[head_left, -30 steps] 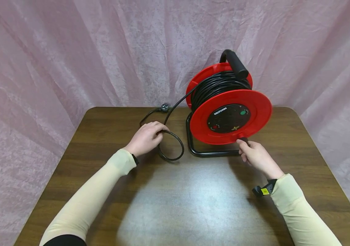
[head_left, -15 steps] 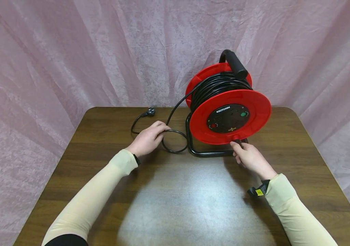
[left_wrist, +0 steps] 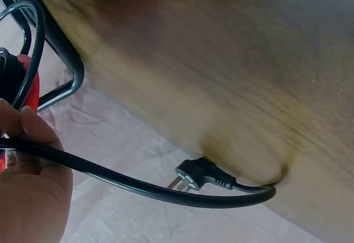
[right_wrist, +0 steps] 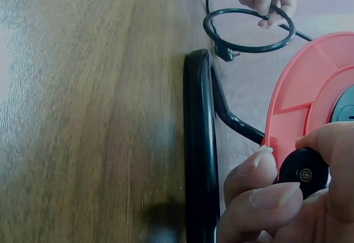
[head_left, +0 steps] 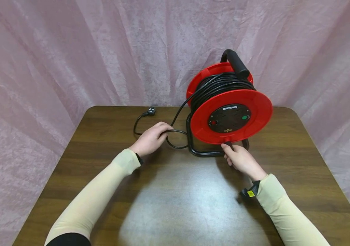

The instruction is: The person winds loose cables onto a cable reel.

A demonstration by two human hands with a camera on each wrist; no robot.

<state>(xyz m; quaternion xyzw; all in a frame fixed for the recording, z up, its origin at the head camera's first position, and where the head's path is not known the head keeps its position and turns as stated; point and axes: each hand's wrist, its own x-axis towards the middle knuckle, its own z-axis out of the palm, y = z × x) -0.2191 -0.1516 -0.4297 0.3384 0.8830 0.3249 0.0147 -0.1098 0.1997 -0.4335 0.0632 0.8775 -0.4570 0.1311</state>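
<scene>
A red cable reel (head_left: 261, 109), wound with black cable (head_left: 214, 90), stands on its black tube frame (head_left: 205, 153) at the back of the table. My right hand (head_left: 240, 159) grips the small black crank knob (right_wrist: 304, 172) at the bottom of the reel's front disc. Left of the reel, my left hand (head_left: 151, 138) pinches the loose cable (left_wrist: 133, 183) between thumb and fingers, and a loop of it hangs beside the frame. The cable's free end carries a black plug (head_left: 151, 110), lying near the table's back edge with its metal pins showing in the left wrist view.
The reel's black carry handle (head_left: 237, 65) rises above the drum. Pink curtains (head_left: 131, 51) hang right behind the brown wooden table (head_left: 95, 136). The table's back edge lies just beyond the plug.
My right hand has moved left with the knob, and the reel's disc has turned. The loop by my left hand has shrunk. The plug has shifted left; my left hand has edged slightly right.
</scene>
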